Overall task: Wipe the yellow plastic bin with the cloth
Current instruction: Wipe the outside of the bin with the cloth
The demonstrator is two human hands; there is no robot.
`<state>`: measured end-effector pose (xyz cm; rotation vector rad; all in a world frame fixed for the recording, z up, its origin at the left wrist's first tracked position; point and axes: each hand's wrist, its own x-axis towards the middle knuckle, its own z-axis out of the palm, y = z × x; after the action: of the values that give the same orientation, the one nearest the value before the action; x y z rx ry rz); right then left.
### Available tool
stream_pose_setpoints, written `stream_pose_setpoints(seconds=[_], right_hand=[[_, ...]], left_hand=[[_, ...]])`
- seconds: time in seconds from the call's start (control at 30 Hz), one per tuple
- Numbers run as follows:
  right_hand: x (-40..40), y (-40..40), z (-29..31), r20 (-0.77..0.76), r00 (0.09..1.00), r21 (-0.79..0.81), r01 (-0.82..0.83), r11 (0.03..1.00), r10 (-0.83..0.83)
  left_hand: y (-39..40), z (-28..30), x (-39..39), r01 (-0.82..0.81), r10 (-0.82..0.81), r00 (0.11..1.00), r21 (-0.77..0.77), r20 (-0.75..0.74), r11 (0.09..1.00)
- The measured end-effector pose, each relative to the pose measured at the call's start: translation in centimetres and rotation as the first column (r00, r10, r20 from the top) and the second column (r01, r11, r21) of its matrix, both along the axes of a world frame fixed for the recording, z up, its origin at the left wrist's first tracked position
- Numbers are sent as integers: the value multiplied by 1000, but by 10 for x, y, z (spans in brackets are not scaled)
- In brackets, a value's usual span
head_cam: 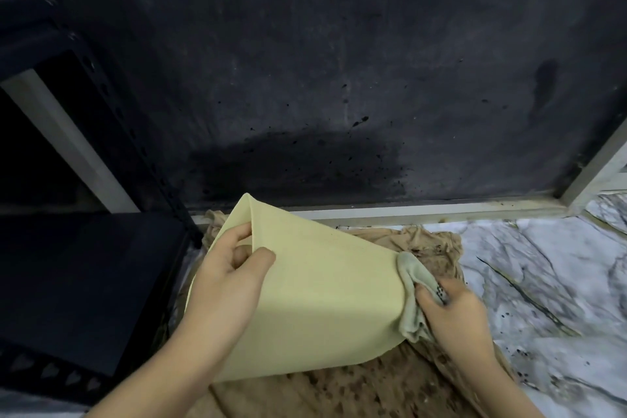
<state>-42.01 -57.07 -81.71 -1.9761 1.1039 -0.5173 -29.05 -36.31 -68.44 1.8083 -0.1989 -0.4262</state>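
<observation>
**Observer:** Starting at your left hand (234, 273): the fingers (242, 231) curl over the upper edge of the yellow plastic bin (319, 285), with the thumb pressed flat on its outer wall, so the edge is clamped between thumb and fingers.

**Recorder:** Noted. Right hand?

**Observer:** Your right hand (454, 316) has its fingers bunched together around the cloth (415, 285), a pale greyish rag. The wad is pushed against the bin's right-hand edge. A small dark checked patch shows on the cloth just beside your fingertips.

**Recorder:** Position of the bin?

**Observer:** Tilted, not standing upright. One broad pale-yellow face is turned up toward you, its top corner pointing to the far wall. It sits between your two hands, lower centre of the view. I cannot tell which face is the base.

**Recorder:** Beneath it?

**Observer:** A tan fabric sheet (366, 390), crumpled and spotted with dark brown stains, spread under the bin. That lies on a marble-patterned floor (543, 254), speckled with dark flecks to your right.

**Recorder:** Surroundings?

**Observer:** A dark wall (339, 61) behind, with a darker blotch low down just above the bin, and a pale strip (424, 210) along its foot. A black shelf unit (68, 282) stands to your left, close to the bin.
</observation>
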Motion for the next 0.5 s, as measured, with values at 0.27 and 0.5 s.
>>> stream_pose_setpoints(seconds=[0.27, 0.5], right_hand=[[-5, 35, 14, 172, 976, -154, -105, 982, 132], [30, 84, 48, 359, 868, -355, -213, 910, 343]], left_hand=[[3, 3, -6, -3, 5, 1000, -66, 21, 998], [-5, -4, -15, -35, 40, 996, -64, 83, 997]])
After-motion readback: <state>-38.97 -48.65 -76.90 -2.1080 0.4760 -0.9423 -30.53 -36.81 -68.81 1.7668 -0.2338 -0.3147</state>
